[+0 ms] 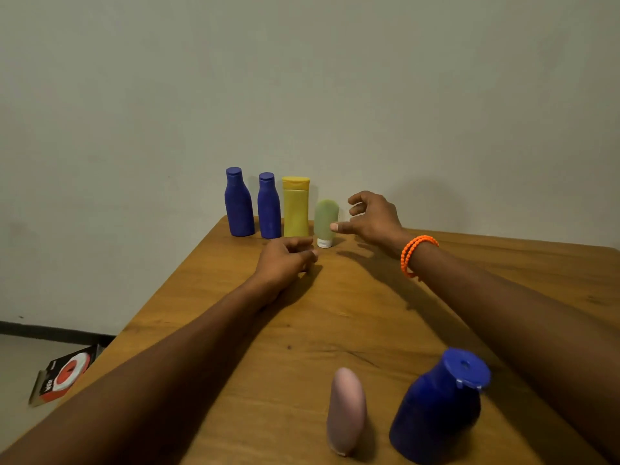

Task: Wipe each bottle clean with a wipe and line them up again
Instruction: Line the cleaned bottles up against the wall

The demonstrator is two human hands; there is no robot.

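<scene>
Wooden table [352, 313] against plain grey wall [302, 78].

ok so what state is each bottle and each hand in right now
two dark blue plastic bottles: upright in the back row, caps shut
yellow flat-capped bottle: upright, cap shut
green squeeze tube: standing on its white cap
pink squeeze tube: standing near the front, apart from the row
big blue bottle: upright near the front, cap shut
left hand: curled, on the table
right hand: open beside the green tube
</scene>
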